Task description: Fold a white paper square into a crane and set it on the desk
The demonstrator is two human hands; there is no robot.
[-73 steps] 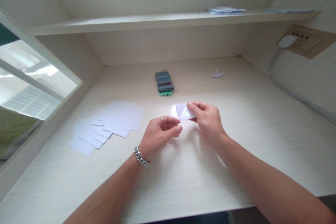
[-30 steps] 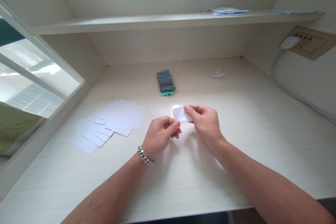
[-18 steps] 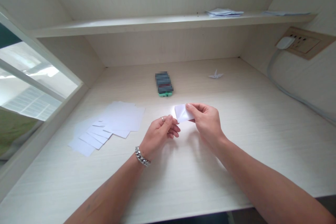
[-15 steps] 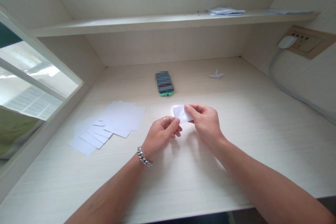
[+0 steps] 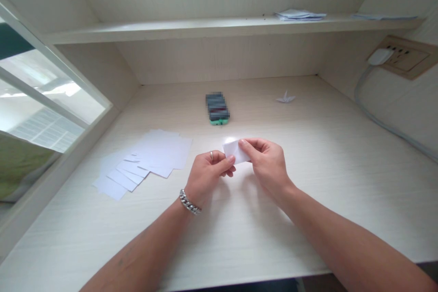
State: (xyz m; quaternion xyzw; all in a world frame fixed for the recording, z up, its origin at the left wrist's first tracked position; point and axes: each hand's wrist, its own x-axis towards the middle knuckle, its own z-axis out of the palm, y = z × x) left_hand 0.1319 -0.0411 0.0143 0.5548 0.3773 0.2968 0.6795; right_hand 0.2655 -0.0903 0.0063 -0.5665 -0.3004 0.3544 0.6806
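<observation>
A small folded piece of white paper [image 5: 235,150] is held between my two hands, above the pale desk. My left hand [image 5: 209,169], with a ring and a chain bracelet, pinches its lower left part between thumb and fingers. The thumb and fingers of my right hand [image 5: 267,159] grip its right side. Loose white sheets [image 5: 164,150] lie spread in overlapping layers to the left of my hands. A small folded paper crane [image 5: 285,98] rests farther back on the right.
A phone-like object with a green edge [image 5: 218,108] lies beyond my hands. Folded papers [image 5: 300,15] sit on the shelf [image 5: 191,31]. At the right, a white plug [image 5: 380,57] with a cable is in the wall socket [image 5: 410,59]. A window [image 5: 44,96] is at the left.
The folded paper has tilted slightly and sits a little lower and to the left between my hands. Both hands keep their hold. The whole view has shifted slightly.
</observation>
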